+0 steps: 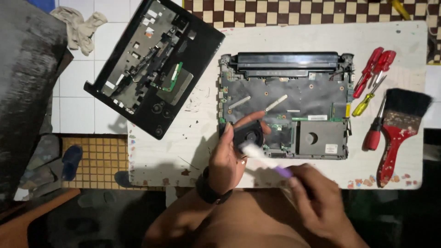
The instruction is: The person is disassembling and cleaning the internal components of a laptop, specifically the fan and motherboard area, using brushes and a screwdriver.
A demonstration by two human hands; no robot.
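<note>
Fan [248, 136] gripped in my left hand [227, 158], toothbrush [266, 159] in my right hand [317, 202], over the table's [193, 151] front edge. Hard scrubbing could snap blades.

White desk [193, 151], scuffed and paint-spotted, stands on a white tiled floor [76, 87]. A brown mosaic tile strip [98, 158] runs below. Checkered surface [275, 11] lies beyond. Lighting is dim at the edges.
</note>
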